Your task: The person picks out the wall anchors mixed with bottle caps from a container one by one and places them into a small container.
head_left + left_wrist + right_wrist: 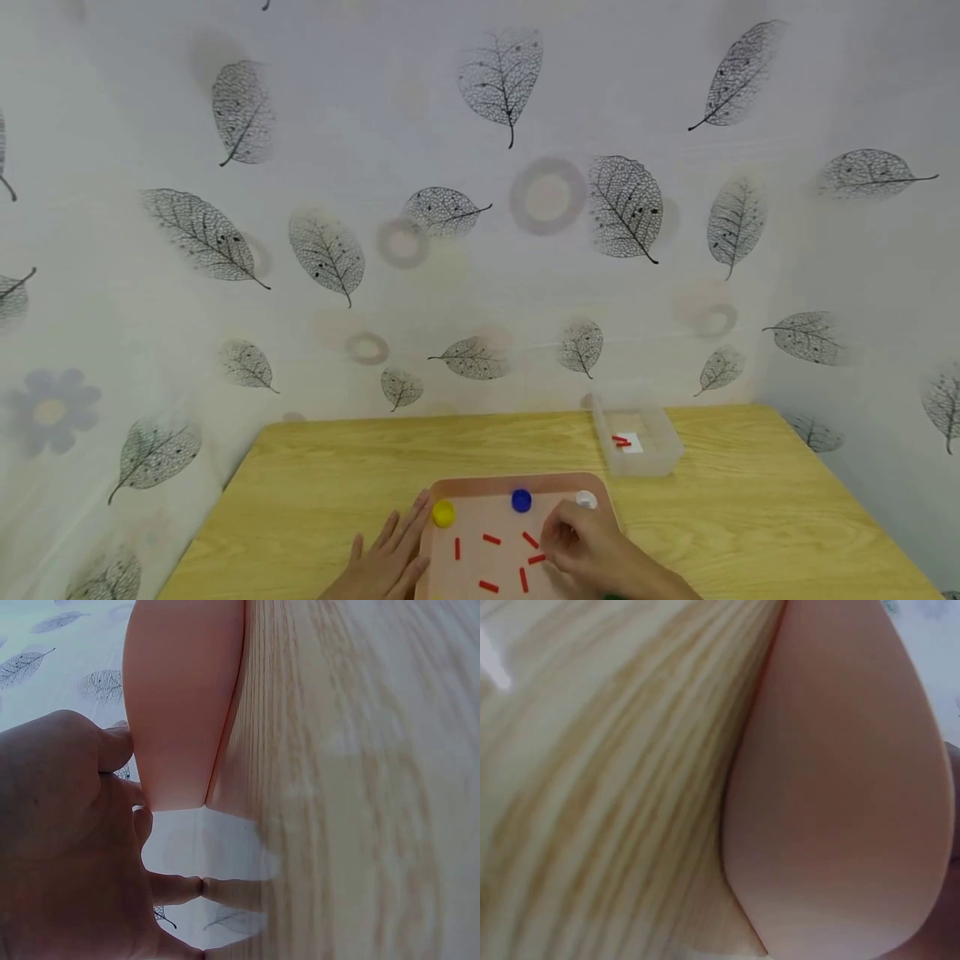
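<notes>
A pink tray (517,482) holds several short red sticks (491,539), lying scattered. Round caps in yellow (443,513), blue (521,500) and white (586,499) sit near its far edge. My left hand (386,558) lies spread at the tray's left side, fingers straight; in the left wrist view its thumb touches the tray wall (184,705). Over the tray's right half, my right hand (588,546) has curled fingers, tips close to one red stick (537,559). Whether anything is between those fingertips is hidden. The right wrist view mostly shows the tray's outer wall (832,780).
Behind the tray at the right stands a clear plastic box (660,462) with a few red sticks and a white square inside. A green piece (613,597) shows under the right forearm. The wood-grain table (337,458) meets a leaf-patterned wall covering (480,292).
</notes>
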The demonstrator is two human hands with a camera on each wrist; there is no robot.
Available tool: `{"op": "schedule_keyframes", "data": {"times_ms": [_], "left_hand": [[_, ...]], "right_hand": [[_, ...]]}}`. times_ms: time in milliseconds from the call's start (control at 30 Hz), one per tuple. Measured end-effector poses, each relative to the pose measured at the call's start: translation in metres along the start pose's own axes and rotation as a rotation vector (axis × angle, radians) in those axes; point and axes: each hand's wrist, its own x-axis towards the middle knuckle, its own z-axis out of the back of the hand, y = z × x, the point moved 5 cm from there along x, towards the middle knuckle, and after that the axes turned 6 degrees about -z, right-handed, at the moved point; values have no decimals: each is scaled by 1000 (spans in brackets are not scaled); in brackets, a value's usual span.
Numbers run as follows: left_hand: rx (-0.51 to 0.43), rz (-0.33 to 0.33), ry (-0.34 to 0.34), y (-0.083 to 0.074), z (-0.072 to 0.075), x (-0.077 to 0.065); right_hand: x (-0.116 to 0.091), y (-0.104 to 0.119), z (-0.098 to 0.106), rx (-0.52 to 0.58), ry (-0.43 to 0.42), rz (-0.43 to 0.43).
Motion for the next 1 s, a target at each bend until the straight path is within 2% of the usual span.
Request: {"op": "schedule_keyframes", "data": {"times_ms": [67,200,300,500,700,833,1000], "left_hand": [[0,-8,1,-1,1,0],[-3,-20,7,-3,2,0],[-11,-22,13,-4,2,-1],[-10,-18,23,-4,2,-1],[19,-14,6,-3,1,0],[17,-5,6,-3,0,1],[20,16,20,-3,0,-1]], "right_hand": [[0,-1,-2,-10,30,-41],[-3,-5,-6,58,133,-236],[-5,-8,-8,92,183,-330],[-5,-10,-13,66,219,-340],[-5,-10,-14,-12,212,-290],[-4,-10,-14,9,223,-271],[-4,-11,-14,46,245,-338]]}}
